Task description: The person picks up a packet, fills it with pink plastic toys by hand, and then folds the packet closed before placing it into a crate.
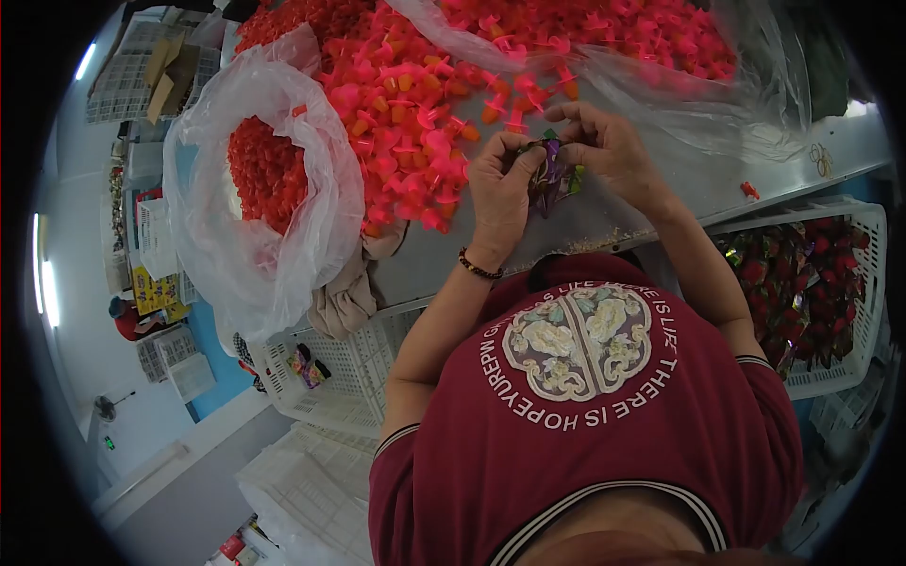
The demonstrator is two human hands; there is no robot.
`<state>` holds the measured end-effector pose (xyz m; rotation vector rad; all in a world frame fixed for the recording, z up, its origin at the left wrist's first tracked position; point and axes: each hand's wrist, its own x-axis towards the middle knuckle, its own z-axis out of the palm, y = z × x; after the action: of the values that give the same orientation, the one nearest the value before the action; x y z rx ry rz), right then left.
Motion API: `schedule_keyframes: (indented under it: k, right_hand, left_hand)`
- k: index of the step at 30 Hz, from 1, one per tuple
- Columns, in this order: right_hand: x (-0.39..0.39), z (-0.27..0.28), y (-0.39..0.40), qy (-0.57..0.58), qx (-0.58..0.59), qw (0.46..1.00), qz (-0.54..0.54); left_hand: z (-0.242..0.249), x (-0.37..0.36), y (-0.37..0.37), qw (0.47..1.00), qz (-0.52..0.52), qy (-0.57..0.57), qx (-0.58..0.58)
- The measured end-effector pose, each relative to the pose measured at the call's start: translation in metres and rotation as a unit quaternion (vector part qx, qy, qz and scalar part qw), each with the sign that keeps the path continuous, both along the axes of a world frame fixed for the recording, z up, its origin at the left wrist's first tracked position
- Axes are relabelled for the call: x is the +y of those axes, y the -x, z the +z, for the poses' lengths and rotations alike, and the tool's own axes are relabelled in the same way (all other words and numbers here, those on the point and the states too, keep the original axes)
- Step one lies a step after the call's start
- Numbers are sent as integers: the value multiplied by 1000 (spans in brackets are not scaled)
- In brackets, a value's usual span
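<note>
Closest to me, both hands are up at the near edge of the worktop (604, 222), working one shiny purple-and-green wrapper (552, 174) between them. My left hand (500, 184) is curled shut on its left side, bracelet (478, 267) on that wrist, and my right hand (604, 141) has fingertips pinched on the top of it. So that's one piece in hand, sitting just above the worktop's front edge.

Off the right end sits a white crate (840, 373) that looks pretty full of wrapped red pieces, way too many to count, so I'd guess a good chunk is done. Off the left end there's another crate (330, 368) with only a couple of wrapped bits in it.

Further back, loads left I reckon: a big loose pile of pink-red pieces (406, 113) across the middle, plus two clear bags of them, one at the left edge (269, 170) and one at the far right corner (613, 33).
</note>
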<state>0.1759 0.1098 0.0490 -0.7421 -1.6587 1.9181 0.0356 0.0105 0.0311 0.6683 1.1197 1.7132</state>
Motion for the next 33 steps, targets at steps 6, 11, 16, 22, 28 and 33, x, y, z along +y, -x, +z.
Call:
schedule_keyframes:
  k: [6,11,16,22,28,33]
  right_hand:
    - [0,2,2,-30,7,1000,5]
    - [2,0,2,-24,26,999,12]
    - [-5,92,-32,-169,86,981,49]
    - [26,57,-41,-370,-54,927,12]
    - [32,43,-51,-244,-49,965,-85]
    - [13,28,-44,-125,0,992,0]
  left_hand:
    - [5,-1,-2,993,25,8,112]
    - [6,0,-1,999,11,-12,38]
    - [14,3,14,995,81,-10,65]
    - [1,-10,25,992,87,7,91]
    - [-4,-5,16,995,26,25,91]
    - [15,15,4,967,-119,-42,222]
